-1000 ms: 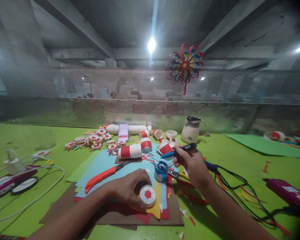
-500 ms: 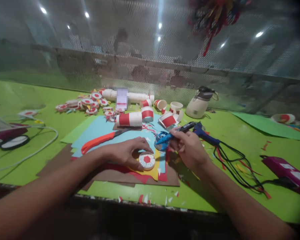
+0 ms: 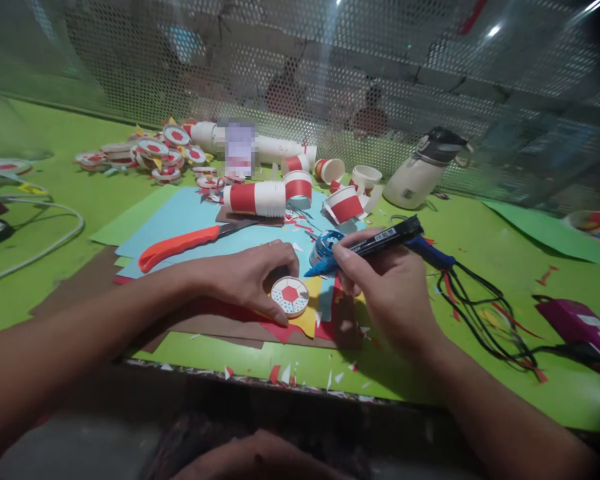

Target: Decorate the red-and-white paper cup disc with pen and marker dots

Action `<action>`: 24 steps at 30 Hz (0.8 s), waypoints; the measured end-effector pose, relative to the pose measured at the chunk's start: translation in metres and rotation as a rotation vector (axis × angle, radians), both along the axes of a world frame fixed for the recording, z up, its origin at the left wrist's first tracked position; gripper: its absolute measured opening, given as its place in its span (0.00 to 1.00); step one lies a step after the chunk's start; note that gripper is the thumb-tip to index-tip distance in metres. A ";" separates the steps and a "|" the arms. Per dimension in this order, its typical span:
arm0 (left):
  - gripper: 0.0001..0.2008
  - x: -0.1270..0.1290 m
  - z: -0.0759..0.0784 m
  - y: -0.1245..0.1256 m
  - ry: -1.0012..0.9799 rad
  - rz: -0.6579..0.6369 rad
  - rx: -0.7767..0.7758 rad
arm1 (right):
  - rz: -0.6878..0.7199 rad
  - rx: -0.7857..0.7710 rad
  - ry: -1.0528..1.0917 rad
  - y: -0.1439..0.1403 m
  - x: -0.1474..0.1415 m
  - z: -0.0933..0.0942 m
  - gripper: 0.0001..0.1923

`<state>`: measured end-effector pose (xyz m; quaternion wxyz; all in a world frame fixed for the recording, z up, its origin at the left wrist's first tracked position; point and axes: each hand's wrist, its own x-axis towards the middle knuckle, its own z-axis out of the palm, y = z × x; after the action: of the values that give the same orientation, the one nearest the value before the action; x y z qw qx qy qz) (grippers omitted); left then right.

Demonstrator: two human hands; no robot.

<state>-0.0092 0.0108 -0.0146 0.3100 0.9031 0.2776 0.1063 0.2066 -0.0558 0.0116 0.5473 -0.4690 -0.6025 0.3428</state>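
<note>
Holding white disc [image 3: 290, 297] and blue-tipped pen [image 3: 387, 239] over layered paper [image 3: 180, 207]

In the head view: grasping the white disc by its rim in the left hand [image 3: 250, 273], toward the front of the layered paper, with a red hexagon [image 3: 290, 294] and blue dots [image 3: 282, 306] on its face. Clasping the blue-tipped pen in the right hand [image 3: 395, 283], pointing it just beside the white disc and near a blue jar [image 3: 321, 247].

Hands [image 3: 247, 277] [image 3: 400, 283] gripping 1 disc [image 3: 290, 296], 1 blue-tipped marker [image 3: 386, 238]
</note>
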 end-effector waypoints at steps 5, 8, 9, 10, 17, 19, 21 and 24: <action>0.33 0.000 0.002 -0.004 0.021 0.013 0.019 | 0.094 -0.060 0.039 -0.001 -0.007 -0.009 0.07; 0.34 -0.003 0.004 -0.003 -0.025 -0.025 -0.013 | 0.127 -0.084 0.039 0.000 -0.007 -0.013 0.08; 0.34 -0.004 0.005 -0.002 -0.032 -0.043 -0.030 | 0.129 -0.086 0.029 0.000 -0.007 -0.013 0.08; 0.33 -0.005 0.006 -0.001 -0.031 -0.060 -0.044 | 0.128 -0.087 0.019 0.000 -0.007 -0.013 0.08; 0.25 -0.006 0.008 0.007 -0.016 -0.101 -0.091 | 0.173 -0.050 -0.004 -0.002 -0.008 -0.015 0.07; 0.23 -0.006 0.006 0.007 -0.024 -0.102 -0.102 | 0.191 -0.060 -0.027 -0.002 -0.009 -0.015 0.08; 0.22 -0.006 0.005 0.008 -0.031 -0.103 -0.104 | 0.201 -0.072 -0.043 -0.002 -0.010 -0.016 0.09; 0.21 -0.005 0.005 0.008 -0.037 -0.112 -0.108 | 0.211 -0.077 -0.054 -0.002 -0.011 -0.016 0.10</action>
<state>-0.0147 0.0186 -0.0094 0.3687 0.8971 0.2262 0.0903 0.1951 -0.0575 -0.0044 0.4735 -0.4325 -0.6494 0.4087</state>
